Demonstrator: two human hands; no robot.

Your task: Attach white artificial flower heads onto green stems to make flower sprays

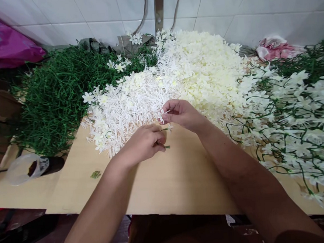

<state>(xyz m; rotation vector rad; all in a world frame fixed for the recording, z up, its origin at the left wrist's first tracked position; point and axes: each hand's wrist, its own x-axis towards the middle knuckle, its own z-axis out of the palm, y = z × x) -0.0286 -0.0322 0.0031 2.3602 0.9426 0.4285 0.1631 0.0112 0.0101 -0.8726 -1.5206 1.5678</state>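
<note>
Green stem (pixel 167 147): thin, wiry plastic. It's pinched in your left hand (pixel 144 143), thumb against curled fingers. A short end pokes out on the thumb side, and a small white floret (pixel 170 127) sits on it just above your knuckles.

Your right hand (pixel 183 114) is just beyond the left, nearly touching it. Fingertips are closed on a white blossom (pixel 161 116), a small star-shaped piece with narrow petals. The other fingers are loosely curled.

Around your hands:
- Directly ahead of your left hand, almost at the fingers: spiky white heap (pixel 128 109) of thin, needle-like pieces, matte plastic.
- Ahead of your right hand and behind its wrist: cream petal heap (pixel 208 66), softer and rounder, looks like fabric.
- Far out past your left hand: green stem tangle (pixel 57 95), dense and wire-like.
- Outboard of your right forearm: finished sprays (pixel 297 119), white flowers on dark green branching stems.
- Under both wrists: table (pixel 169 184), pale smooth wood-look board, flat.
- Outside your left forearm: crumpled clear bag (pixel 26 168), and closer in a small green scrap (pixel 95 174).
- Behind everything: glossy white tiled wall (pixel 253 4).
</note>
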